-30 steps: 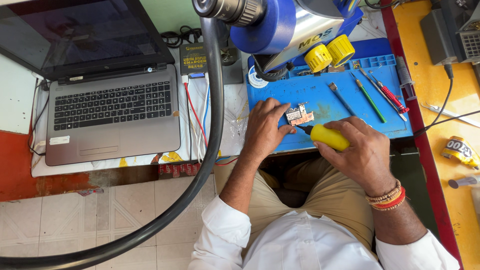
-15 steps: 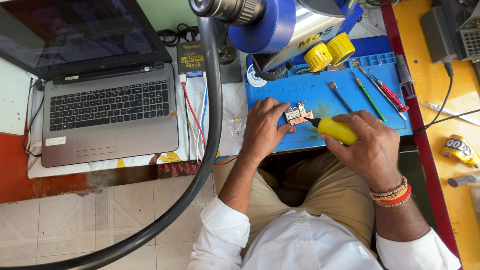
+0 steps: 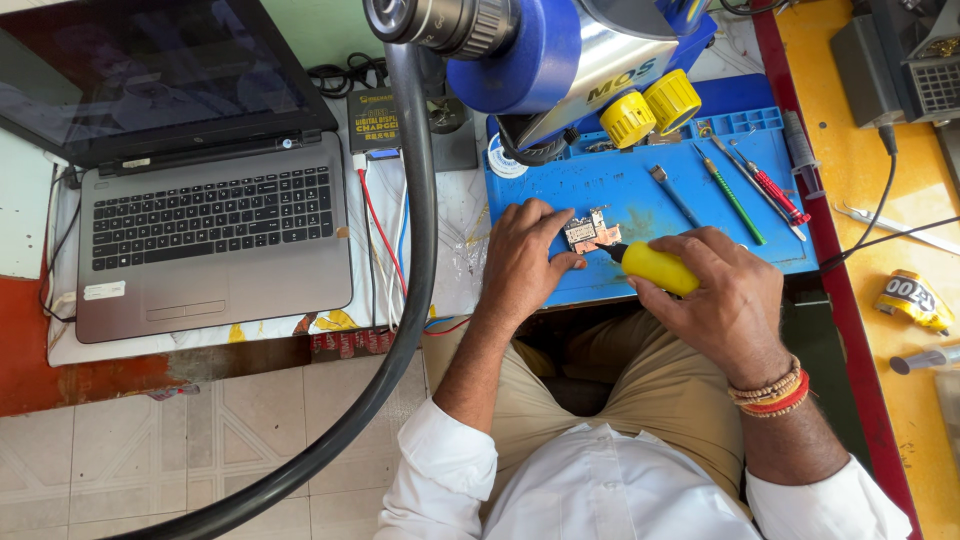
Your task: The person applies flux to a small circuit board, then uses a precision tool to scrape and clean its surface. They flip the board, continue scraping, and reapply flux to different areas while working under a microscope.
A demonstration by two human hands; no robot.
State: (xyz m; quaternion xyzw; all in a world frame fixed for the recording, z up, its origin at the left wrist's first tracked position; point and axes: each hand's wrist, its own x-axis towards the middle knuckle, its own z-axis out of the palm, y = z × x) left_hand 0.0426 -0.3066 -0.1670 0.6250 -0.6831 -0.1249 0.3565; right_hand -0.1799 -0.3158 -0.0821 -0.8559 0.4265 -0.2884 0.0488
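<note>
A small circuit board (image 3: 588,232) lies on a blue work mat (image 3: 620,185). My left hand (image 3: 525,262) presses fingers against the board's left side and holds it down. My right hand (image 3: 722,300) grips a yellow-handled screwdriver (image 3: 655,267) whose dark tip touches the board's right edge. A blue microscope (image 3: 560,50) with yellow knobs hangs over the mat's far side.
An open grey laptop (image 3: 215,230) sits at the left on a white cloth. A thick black hose (image 3: 420,220) curves down past the mat. Tweezers and small screwdrivers (image 3: 745,185) lie on the mat's right part. A yellow bench (image 3: 880,230) at the right carries cables and a tape measure (image 3: 915,298).
The view has shifted slightly. My right hand has moved the screwdriver a little closer to the board; my left hand stays on the board.
</note>
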